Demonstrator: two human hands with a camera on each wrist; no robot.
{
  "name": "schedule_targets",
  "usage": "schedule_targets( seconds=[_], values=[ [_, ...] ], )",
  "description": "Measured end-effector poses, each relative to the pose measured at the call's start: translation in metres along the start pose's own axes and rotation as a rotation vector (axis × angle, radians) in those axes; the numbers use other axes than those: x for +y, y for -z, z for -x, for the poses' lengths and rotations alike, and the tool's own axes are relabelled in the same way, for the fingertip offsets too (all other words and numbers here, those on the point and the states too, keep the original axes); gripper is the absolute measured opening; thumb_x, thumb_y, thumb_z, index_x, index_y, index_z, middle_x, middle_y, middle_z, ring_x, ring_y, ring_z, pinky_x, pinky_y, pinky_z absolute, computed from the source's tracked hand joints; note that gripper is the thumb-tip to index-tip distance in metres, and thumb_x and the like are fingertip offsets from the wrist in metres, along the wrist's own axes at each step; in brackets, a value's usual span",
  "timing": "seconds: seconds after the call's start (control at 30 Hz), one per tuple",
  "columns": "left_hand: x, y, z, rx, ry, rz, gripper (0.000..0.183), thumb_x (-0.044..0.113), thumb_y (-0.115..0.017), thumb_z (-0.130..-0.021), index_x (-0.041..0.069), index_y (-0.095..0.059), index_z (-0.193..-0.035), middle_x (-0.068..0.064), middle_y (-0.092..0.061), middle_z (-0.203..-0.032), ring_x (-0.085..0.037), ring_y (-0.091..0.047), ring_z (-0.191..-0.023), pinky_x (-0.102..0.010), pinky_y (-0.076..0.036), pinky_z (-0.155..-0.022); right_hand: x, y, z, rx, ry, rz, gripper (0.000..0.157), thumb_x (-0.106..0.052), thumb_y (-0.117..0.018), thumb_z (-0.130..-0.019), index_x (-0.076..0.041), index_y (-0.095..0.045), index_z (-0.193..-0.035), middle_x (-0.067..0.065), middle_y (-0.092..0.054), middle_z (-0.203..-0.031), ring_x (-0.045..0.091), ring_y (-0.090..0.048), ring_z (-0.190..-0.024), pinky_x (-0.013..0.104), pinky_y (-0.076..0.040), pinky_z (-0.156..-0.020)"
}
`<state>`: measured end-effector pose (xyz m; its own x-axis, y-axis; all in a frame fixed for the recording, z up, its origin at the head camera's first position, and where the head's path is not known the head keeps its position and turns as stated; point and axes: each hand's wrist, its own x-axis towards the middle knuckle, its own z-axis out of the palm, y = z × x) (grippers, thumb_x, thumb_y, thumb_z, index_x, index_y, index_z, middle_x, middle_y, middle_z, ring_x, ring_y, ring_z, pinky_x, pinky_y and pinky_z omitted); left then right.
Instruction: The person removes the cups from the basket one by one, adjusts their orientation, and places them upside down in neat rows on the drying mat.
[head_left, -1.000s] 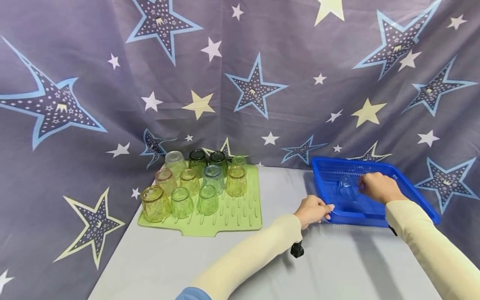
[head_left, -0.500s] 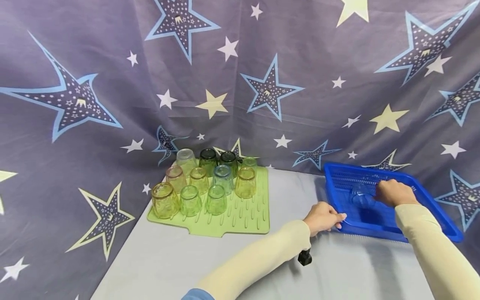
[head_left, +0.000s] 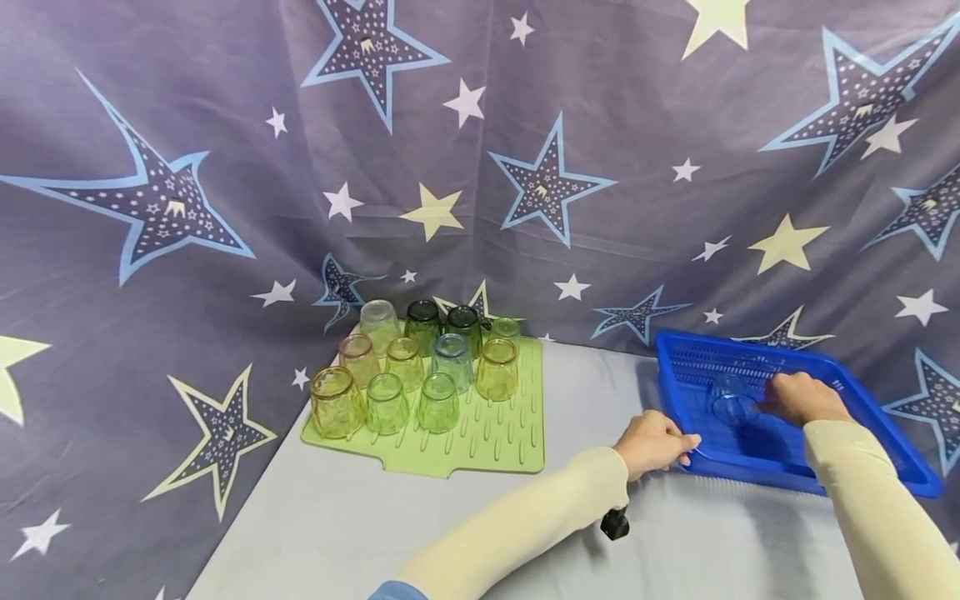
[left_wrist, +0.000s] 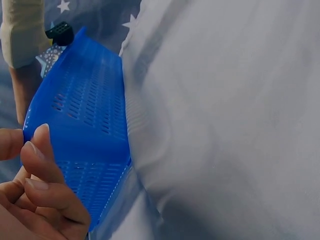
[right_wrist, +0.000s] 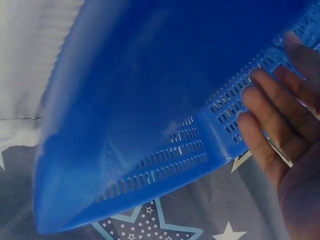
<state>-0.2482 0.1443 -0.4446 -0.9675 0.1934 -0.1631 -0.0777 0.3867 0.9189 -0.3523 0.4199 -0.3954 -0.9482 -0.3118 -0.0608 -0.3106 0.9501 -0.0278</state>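
Note:
My left hand [head_left: 654,443] pinches the near left corner of a blue plastic basket [head_left: 757,460] between thumb and fingers. In the left wrist view, the basket's rim lies between that thumb and the fingers [left_wrist: 49,172]. Inside the basket is a clear drinking glass [head_left: 729,402], toward its left half; whether it stands or lies tilted is hard to tell. Over the basket, just right of this glass, is my right hand [head_left: 804,398], fingertips close to its rim. The right wrist view shows its fingers [right_wrist: 272,112] loosely extended, with nothing plainly gripped.
On the left, a green drying mat [head_left: 491,446] bears several upside-down coloured glasses, including a yellow glass [head_left: 337,404], a green glass [head_left: 438,404] and a blue glass [head_left: 452,362]. A star-patterned curtain [head_left: 420,167] hangs behind the white-covered table [head_left: 585,392].
The head view has shifted left, so everything appears farther right. My right hand has drawn slightly right and nearer relative to the basket. The left hand keeps its hold on the corner.

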Motion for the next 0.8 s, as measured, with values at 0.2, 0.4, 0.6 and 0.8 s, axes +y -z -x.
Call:
schedule_targets(
  seconds=[0.2, 0.4, 0.6, 0.8],
  values=[
    [0.001, -0.001, 0.003, 0.02, 0.013, -0.005, 0.028, 0.035, -0.077, -0.095, 0.015, -0.073, -0.077, 0.006, -0.066, -0.063, -0.012, -0.052, -0.053, -0.03, -0.045, -0.054, -0.001, 0.0, -0.006, 0.001, 0.04, 0.007, 0.02, -0.025, -0.083, -0.082, -0.009, -0.073, -0.078, 0.024, -0.069, -0.081, 0.044, -0.067, -0.074, 0.064, -0.052, -0.061],
    [0.003, 0.001, 0.003, 0.022, 0.018, -0.015, 0.028, 0.034, -0.077, -0.094, 0.015, -0.073, -0.075, 0.004, -0.067, -0.064, -0.012, -0.054, -0.054, -0.034, -0.052, -0.059, -0.007, 0.003, -0.014, 0.001, 0.076, 0.012, 0.018, -0.023, -0.084, -0.081, -0.01, -0.072, -0.076, 0.022, -0.069, -0.08, 0.046, -0.067, -0.075, 0.065, -0.053, -0.064],
    [0.003, 0.002, 0.003, 0.026, 0.01, -0.038, 0.03, 0.035, -0.078, -0.094, 0.016, -0.073, -0.072, 0.002, -0.069, -0.065, -0.011, -0.053, -0.053, -0.032, -0.049, -0.055, -0.01, 0.004, -0.02, 0.001, 0.096, 0.011, 0.016, -0.018, -0.084, -0.079, -0.011, -0.07, -0.075, 0.018, -0.068, -0.078, 0.043, -0.067, -0.073, 0.064, -0.052, -0.064],
    [0.004, 0.003, 0.004, 0.022, 0.006, -0.057, 0.032, 0.036, -0.078, -0.094, 0.016, -0.072, -0.069, -0.001, -0.07, -0.066, -0.011, -0.051, -0.051, -0.031, -0.045, -0.053, -0.011, 0.004, -0.023, 0.012, 0.091, 0.054, 0.011, -0.009, -0.077, -0.079, -0.009, -0.068, -0.073, 0.021, -0.066, -0.076, 0.042, -0.065, -0.067, 0.063, -0.052, -0.06]
  ],
)
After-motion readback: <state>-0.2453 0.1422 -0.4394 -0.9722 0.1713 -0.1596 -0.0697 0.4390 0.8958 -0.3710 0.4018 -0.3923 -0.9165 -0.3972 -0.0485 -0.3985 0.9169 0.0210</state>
